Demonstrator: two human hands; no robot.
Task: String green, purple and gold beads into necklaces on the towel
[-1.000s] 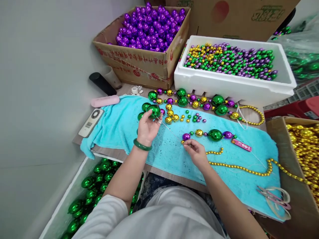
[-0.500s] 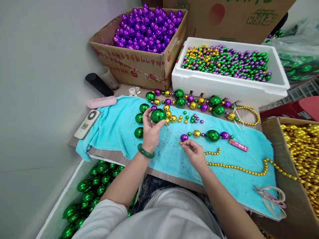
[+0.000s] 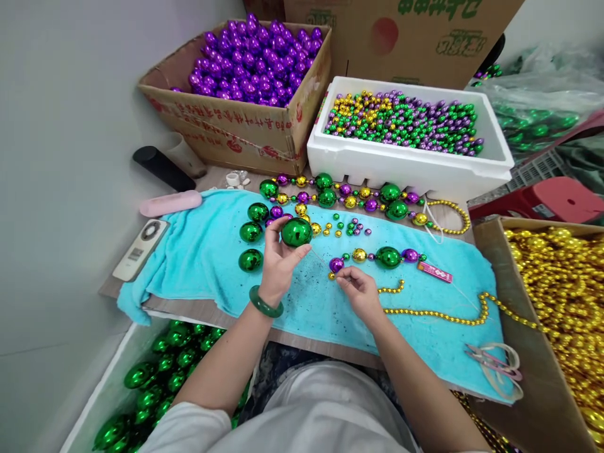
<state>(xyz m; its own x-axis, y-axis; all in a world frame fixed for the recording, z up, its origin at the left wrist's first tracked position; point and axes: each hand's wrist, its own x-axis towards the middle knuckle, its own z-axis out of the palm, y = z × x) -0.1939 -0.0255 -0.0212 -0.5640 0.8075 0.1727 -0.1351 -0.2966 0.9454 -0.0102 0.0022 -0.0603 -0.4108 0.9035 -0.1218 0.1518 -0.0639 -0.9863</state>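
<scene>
My left hand (image 3: 278, 261), with a green bangle at the wrist, grips a large shiny green bead (image 3: 296, 232) above the turquoise towel (image 3: 302, 302). A thin string (image 3: 318, 255) runs from this bead toward my right hand (image 3: 359, 292), whose fingertips are pinched beside a small gold bead (image 3: 331, 276) and a purple bead (image 3: 336, 265). Exactly what those fingertips hold is too small to see. The strung row continues right through a gold bead (image 3: 359, 255), a large green bead (image 3: 388, 257) and another purple bead (image 3: 410, 255). Loose large green beads (image 3: 250, 260) lie left of my left hand.
Finished-looking bead strands (image 3: 327, 198) lie along the back. Behind stand a carton (image 3: 221, 132) of purple beads and a white foam box (image 3: 401, 160) of small beads. Scissors (image 3: 495, 365) and a gold bead chain (image 3: 438, 316) are at right, near a carton (image 3: 519, 314) of gold beads.
The whole view has shifted, so things appear further left. My hands keep nearly the same pose; the green bead stays in my left hand, and the string still spans between them.
</scene>
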